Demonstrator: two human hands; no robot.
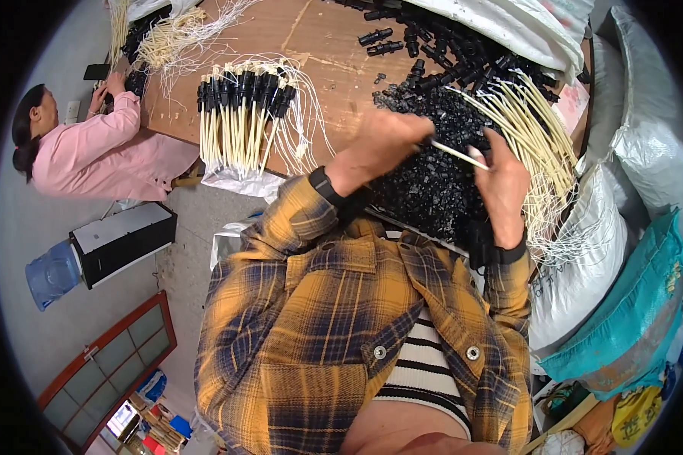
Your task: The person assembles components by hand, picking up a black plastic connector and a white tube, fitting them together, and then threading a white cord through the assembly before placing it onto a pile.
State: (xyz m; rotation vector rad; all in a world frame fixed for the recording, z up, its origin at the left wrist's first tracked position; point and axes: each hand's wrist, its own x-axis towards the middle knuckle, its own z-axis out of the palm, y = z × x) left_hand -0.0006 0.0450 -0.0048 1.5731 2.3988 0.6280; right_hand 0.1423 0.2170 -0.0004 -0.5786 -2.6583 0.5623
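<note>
A thin cream sleeved wire (459, 155) stretches between my two hands above a heap of small black plastic pieces (425, 186). My left hand (395, 140) is closed in a fist at its upper left end, where a bit of something dark shows; the rest is hidden in the fingers. At the other end, my right hand (503, 186) pinches the wire between thumb and fingers. Just right of that hand lies a bundle of similar cream sleeved wires (535, 136) with loose white ends. Left of my left hand, a row of sleeved wires with black connectors (244, 95) lies side by side.
Black cylindrical connectors (440, 57) lie beyond the heap on the brown table (334, 45). More wires (171, 38) are at the far left, where a co-worker in a pink shirt (91, 148) works. Stuffed white sacks (584, 258) and a teal sack (630, 303) crowd my right.
</note>
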